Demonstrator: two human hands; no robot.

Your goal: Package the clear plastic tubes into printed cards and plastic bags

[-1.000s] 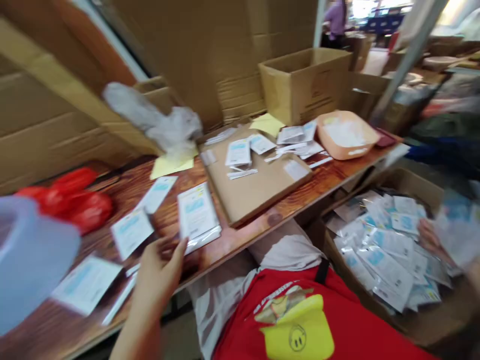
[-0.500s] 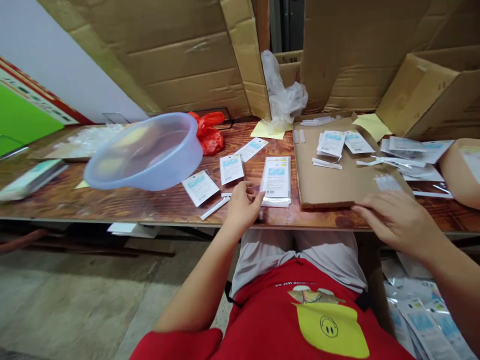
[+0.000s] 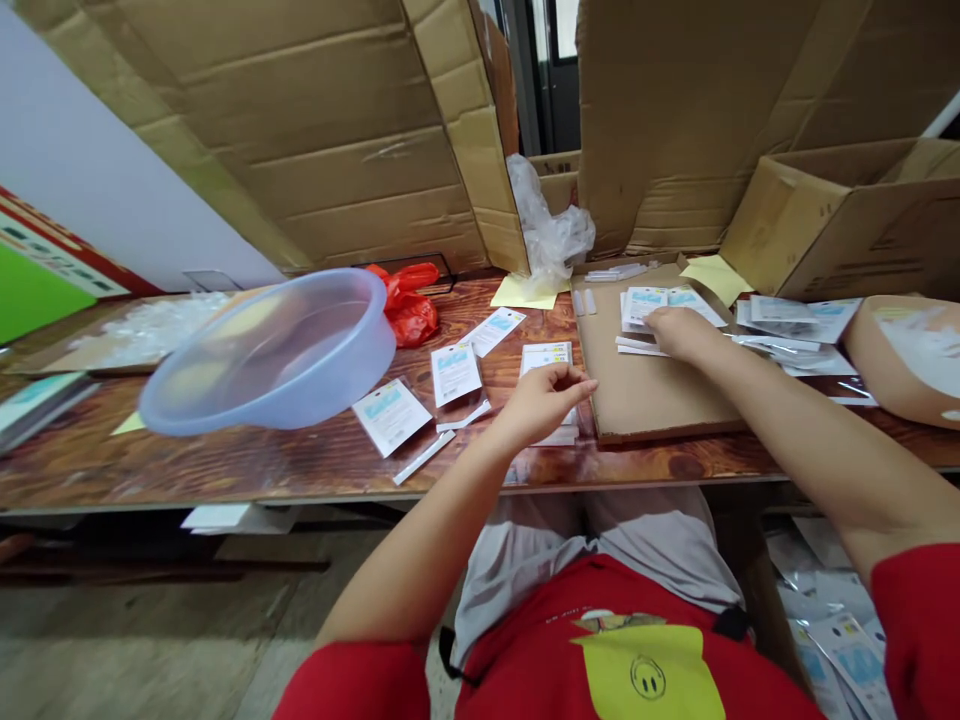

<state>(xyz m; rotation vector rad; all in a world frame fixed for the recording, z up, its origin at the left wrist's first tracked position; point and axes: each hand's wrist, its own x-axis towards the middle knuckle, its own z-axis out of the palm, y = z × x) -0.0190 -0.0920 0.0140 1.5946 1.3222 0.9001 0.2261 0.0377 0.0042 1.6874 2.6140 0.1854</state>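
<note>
My left hand (image 3: 549, 402) hovers over a stack of clear-bagged white and blue cards (image 3: 546, 355) on the table, its fingers loosely bent and the thumb apart, with nothing visible in them. My right hand (image 3: 684, 335) reaches into a shallow cardboard tray (image 3: 645, 410). Its fingers close at the near edge of a bagged card (image 3: 639, 305); the fingertips are partly hidden. Another bagged card (image 3: 694, 300) lies just behind that hand. Left of the stack are more bagged cards (image 3: 391, 415), some with their clear flaps sticking out.
A translucent blue basin (image 3: 270, 400) stands to the left, beside a red plastic bag (image 3: 412, 310). Crumpled clear plastic (image 3: 555, 230) sits at the back. On the right are loose packets (image 3: 817, 320), a cardboard box (image 3: 795, 220) and a beige container (image 3: 862, 335).
My right hand has moved from the tray's near right corner to the bagged cards inside it. My left hand has shifted right, over the stack. The view has tilted slightly.
</note>
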